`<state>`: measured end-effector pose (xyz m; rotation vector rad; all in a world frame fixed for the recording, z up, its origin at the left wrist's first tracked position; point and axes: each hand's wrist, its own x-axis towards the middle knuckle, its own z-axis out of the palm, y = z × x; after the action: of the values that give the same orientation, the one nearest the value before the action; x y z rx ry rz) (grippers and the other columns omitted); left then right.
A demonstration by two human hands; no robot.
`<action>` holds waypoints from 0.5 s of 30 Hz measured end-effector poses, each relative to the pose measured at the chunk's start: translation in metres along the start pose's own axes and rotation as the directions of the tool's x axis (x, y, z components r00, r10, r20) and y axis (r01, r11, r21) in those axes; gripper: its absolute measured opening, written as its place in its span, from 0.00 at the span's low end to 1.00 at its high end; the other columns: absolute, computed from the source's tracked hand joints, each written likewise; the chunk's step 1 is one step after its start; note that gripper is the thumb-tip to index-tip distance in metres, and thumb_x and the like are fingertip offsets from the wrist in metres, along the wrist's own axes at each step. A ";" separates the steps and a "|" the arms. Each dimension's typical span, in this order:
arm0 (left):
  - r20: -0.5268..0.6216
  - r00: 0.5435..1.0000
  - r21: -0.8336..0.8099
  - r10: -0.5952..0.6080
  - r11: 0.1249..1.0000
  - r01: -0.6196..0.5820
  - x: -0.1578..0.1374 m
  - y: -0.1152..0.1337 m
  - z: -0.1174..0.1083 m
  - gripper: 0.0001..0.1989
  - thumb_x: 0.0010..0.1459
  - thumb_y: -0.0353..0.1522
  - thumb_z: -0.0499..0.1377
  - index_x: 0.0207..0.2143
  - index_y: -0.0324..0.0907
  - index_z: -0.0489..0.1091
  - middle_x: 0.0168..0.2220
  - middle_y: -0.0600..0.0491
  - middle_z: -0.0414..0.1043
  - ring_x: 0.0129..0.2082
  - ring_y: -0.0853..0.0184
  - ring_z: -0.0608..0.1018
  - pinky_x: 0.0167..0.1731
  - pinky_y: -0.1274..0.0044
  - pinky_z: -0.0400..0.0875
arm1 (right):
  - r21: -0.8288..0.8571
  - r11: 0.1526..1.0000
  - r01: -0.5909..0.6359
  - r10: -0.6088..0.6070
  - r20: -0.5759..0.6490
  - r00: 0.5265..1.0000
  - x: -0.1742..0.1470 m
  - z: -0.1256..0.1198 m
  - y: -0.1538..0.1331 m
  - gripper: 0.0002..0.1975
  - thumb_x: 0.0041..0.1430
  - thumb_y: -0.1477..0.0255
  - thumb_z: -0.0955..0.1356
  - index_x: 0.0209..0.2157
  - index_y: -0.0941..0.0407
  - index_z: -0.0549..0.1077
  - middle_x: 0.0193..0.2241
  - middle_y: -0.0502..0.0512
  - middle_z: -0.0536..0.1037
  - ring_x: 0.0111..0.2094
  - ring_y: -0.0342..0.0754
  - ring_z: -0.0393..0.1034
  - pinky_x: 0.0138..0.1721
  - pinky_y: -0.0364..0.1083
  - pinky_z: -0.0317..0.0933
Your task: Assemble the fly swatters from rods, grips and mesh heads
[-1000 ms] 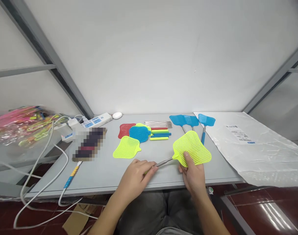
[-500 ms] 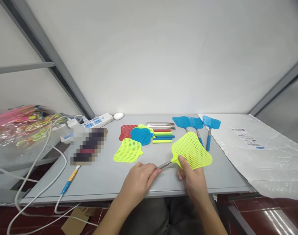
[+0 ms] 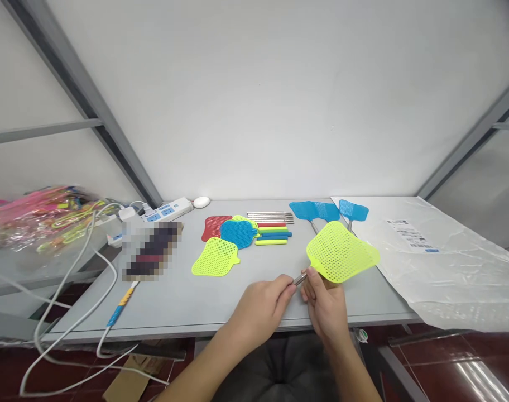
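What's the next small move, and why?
Perhaps shift the right hand slightly for a clearer look: its grip hides where the yellow-green swatter head meets the metal rod gripped by the left hand, so seating can't be confirmed.

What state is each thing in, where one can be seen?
Held lime head: raised, tilted
Right hand: gripping that head's base
Metal rod: held, partly covered
Left hand: closed around that rod
Front lime head: lying flat, without rod
Loose blue head: overlapping red head
Spare rods: lying side by side
Coloured grips: lying side by side
Blue swatters: heads joined to rods
Power strip: plug inserted
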<state>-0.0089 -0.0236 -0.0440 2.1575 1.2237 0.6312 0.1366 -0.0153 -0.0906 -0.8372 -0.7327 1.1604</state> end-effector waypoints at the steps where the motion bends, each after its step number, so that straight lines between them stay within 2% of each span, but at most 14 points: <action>1: 0.066 0.994 -0.163 -0.082 0.982 0.092 -0.004 0.003 -0.003 0.19 0.69 0.43 0.42 0.35 0.43 0.66 0.25 0.56 0.68 0.24 0.70 0.68 0.27 0.77 0.59 | -0.019 1.000 0.006 -0.005 0.019 1.000 -0.001 -0.002 0.002 0.13 0.55 0.63 0.73 0.27 0.57 0.70 0.18 0.43 0.62 0.18 0.37 0.52 0.19 0.41 0.51; 3: 0.250 0.951 -0.467 -0.183 0.837 0.284 -0.011 0.005 -0.007 0.20 0.67 0.47 0.43 0.33 0.43 0.62 0.20 0.60 0.60 0.19 0.73 0.63 0.21 0.80 0.58 | -0.041 0.999 -0.002 0.004 0.060 0.998 -0.003 -0.004 0.006 0.12 0.55 0.64 0.73 0.27 0.58 0.71 0.17 0.43 0.61 0.18 0.37 0.53 0.20 0.41 0.50; 5: 0.425 0.890 -0.674 -0.165 0.598 0.433 -0.012 0.002 -0.007 0.20 0.66 0.49 0.44 0.34 0.44 0.60 0.17 0.65 0.53 0.12 0.76 0.54 0.17 0.82 0.58 | -0.036 0.999 -0.026 0.029 0.084 0.996 -0.004 -0.004 0.007 0.12 0.57 0.63 0.72 0.28 0.58 0.73 0.15 0.42 0.58 0.17 0.37 0.52 0.20 0.42 0.51; 7: 0.549 0.833 -0.769 -0.074 0.344 0.538 -0.009 -0.006 -0.004 0.18 0.67 0.48 0.44 0.34 0.44 0.59 0.14 0.67 0.48 0.09 0.77 0.47 0.14 0.82 0.60 | -0.012 0.999 -0.041 0.041 0.076 0.996 -0.004 -0.003 0.005 0.13 0.57 0.62 0.71 0.30 0.58 0.74 0.14 0.41 0.57 0.17 0.38 0.51 0.20 0.42 0.51; 9: 0.610 0.792 -0.786 0.024 0.150 0.600 -0.003 -0.013 0.001 0.17 0.67 0.47 0.45 0.35 0.44 0.60 0.13 0.68 0.47 0.07 0.78 0.45 0.13 0.82 0.61 | 0.029 0.999 -0.042 0.041 0.041 0.998 -0.002 0.000 0.002 0.13 0.57 0.61 0.71 0.31 0.58 0.74 0.14 0.40 0.56 0.17 0.37 0.50 0.21 0.41 0.52; 10: 0.625 0.778 -0.780 0.060 0.084 0.620 -0.001 -0.016 0.003 0.16 0.67 0.46 0.45 0.35 0.44 0.60 0.13 0.68 0.47 0.07 0.78 0.45 0.12 0.83 0.60 | 0.046 0.998 -0.040 0.039 0.023 0.999 0.000 0.001 0.000 0.13 0.56 0.61 0.72 0.32 0.58 0.74 0.14 0.40 0.55 0.17 0.37 0.50 0.21 0.41 0.52; 12: 0.628 0.773 -0.777 0.087 0.015 0.629 0.002 -0.019 0.006 0.15 0.68 0.44 0.46 0.36 0.43 0.61 0.13 0.68 0.47 0.07 0.78 0.44 0.12 0.84 0.59 | 0.058 0.998 -0.033 0.034 -0.005 0.999 0.003 0.003 -0.003 0.14 0.55 0.59 0.72 0.32 0.57 0.74 0.14 0.40 0.54 0.17 0.37 0.48 0.21 0.40 0.52; 15: 0.587 0.808 -0.809 0.051 0.025 0.587 0.001 -0.016 0.009 0.15 0.68 0.43 0.46 0.36 0.42 0.62 0.13 0.68 0.48 0.07 0.79 0.46 0.12 0.84 0.61 | 0.031 0.999 -0.025 0.026 -0.017 1.000 0.003 0.007 -0.006 0.15 0.55 0.58 0.72 0.32 0.57 0.73 0.15 0.40 0.56 0.18 0.37 0.49 0.21 0.40 0.53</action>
<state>-0.0125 -0.0181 -0.0608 0.6614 0.5043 0.4502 0.1343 -0.0121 -0.0813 -0.8321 -0.6897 1.1832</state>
